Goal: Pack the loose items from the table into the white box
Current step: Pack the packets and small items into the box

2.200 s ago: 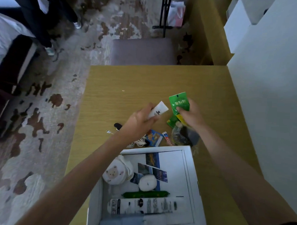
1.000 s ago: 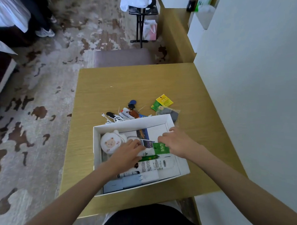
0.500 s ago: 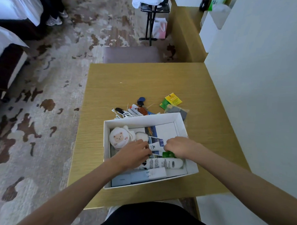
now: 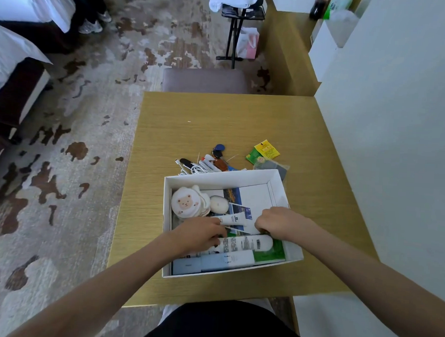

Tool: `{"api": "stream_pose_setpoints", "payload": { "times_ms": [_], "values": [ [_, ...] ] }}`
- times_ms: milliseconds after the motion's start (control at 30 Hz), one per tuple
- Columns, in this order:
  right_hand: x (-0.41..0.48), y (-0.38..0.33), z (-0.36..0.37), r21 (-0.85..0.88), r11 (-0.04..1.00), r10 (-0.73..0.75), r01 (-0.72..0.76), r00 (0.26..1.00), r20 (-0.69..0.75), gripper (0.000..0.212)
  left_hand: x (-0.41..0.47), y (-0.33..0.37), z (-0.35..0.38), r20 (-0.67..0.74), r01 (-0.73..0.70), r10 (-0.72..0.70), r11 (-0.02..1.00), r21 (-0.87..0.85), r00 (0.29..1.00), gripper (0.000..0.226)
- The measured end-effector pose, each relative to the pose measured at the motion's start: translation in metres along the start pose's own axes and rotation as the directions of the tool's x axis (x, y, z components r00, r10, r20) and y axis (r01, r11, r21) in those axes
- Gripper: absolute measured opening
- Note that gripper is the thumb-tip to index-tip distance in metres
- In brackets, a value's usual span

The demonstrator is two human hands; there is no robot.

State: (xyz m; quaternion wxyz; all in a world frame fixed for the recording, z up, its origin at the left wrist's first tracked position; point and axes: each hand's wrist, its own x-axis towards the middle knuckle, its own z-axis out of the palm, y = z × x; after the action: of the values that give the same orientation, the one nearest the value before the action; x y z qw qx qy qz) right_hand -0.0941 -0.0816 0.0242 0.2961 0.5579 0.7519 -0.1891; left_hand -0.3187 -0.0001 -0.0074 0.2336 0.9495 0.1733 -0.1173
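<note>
The white box (image 4: 223, 178) stands on the wooden table (image 4: 218, 117) near me. It holds a bear-face pouch (image 4: 186, 203), a white oval item (image 4: 218, 203), photos (image 4: 240, 210), a large white tube (image 4: 246, 243), a blue-grey box (image 4: 186, 266) and a green packet (image 4: 271, 254) in the near right corner. A small white tube (image 4: 233, 219) lies across the photos. My left hand (image 4: 200, 235) pinches its cap end. My right hand (image 4: 277, 221) curls its fingers down at the other end. Beyond the box lie keys (image 4: 219, 149), a white cable (image 4: 201, 167), a yellow sachet (image 4: 267, 149) and a clear bag (image 4: 272, 166).
A green sachet (image 4: 253, 158) sits under the yellow one. A padded stool (image 4: 205, 79) stands behind the table's far edge. A white wall (image 4: 395, 150) runs along the table's right side. Patterned carpet (image 4: 76, 162) lies to the left.
Both hands came from the loose pile into the box. The green packet left my right hand and now lies in the box. The small tube has been lowered onto the photos.
</note>
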Motion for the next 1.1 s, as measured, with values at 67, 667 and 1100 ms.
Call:
{"api": "stream_pose_setpoints", "payload": {
  "times_ms": [67, 667, 1100],
  "values": [
    [0.000, 0.000, 0.000, 0.051, 0.999, -0.006, 0.005, 1.000, 0.022, 0.017, -0.002, 0.000, 0.004, -0.067, -0.032, 0.036, 0.998, 0.052, 0.997, 0.031],
    [-0.012, 0.028, -0.023, 0.510, 0.859, 0.386, -0.039, 0.703, -0.597, 0.031, 0.033, -0.008, -0.061, -0.456, 0.013, -0.101, 0.981, -0.193, 0.884, 0.019],
    [0.083, 0.158, -0.027, 0.938, 0.316, 0.714, -0.143, 0.687, -0.136, 0.025, 0.204, -0.054, -0.093, -0.057, 0.427, -0.452, 0.871, -0.245, 0.890, 0.024]
  ]
}}
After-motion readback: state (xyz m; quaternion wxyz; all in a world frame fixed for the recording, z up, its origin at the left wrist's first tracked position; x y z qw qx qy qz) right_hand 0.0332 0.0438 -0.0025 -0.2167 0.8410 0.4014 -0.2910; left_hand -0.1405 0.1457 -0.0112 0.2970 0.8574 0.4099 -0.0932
